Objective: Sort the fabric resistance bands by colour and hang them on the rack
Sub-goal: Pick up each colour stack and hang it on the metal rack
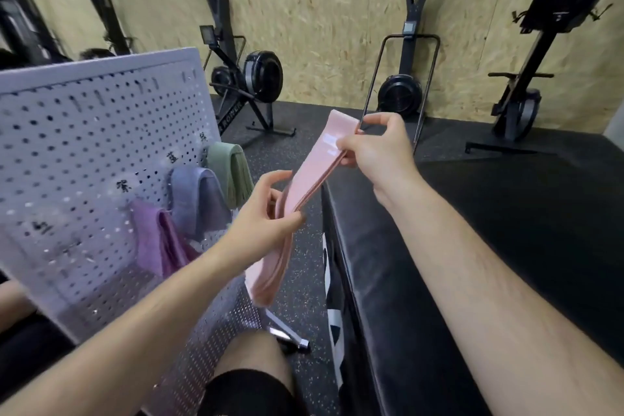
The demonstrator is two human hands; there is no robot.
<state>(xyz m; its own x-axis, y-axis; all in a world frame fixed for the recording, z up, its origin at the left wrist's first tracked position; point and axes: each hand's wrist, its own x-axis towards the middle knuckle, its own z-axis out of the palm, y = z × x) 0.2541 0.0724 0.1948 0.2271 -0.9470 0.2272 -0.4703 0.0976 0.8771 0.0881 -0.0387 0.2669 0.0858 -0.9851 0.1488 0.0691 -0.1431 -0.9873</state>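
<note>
The bundle of pale pink fabric resistance bands (305, 179), several flat loops lying together, is held in the air between both hands, slanting from upper right to lower left, just to the right of the rack and above the floor. The right hand (374, 149) pinches the bundle's upper end between thumb and fingers, beside a small white label (329, 140) sewn on the fabric; its print is too blurred to read. The left hand (266, 209) grips the bundle around its middle, thumb on the near side and fingers curled behind, and the lower end hangs free below it. To the left stands the pale grey perforated metal pegboard rack (84, 145), tilted back, and three groups of bands hang on its right part in a slanting row: sage green fabric bands (229, 176) uppermost, periwinkle blue fabric bands (196, 199) below them, and purple fabric bands (158, 243) lowest. A dark handwritten character (172, 157) is marked on the board above each group, with another further left, all too smeared to read surely. The floor is black speckled rubber matting (304, 280). To the right lies a long black padded bench (439, 246). Against the chipboard wall (320, 10) stand black rowing machines (250, 78); one leg bears white lettering that seems to read "ROWER".
</note>
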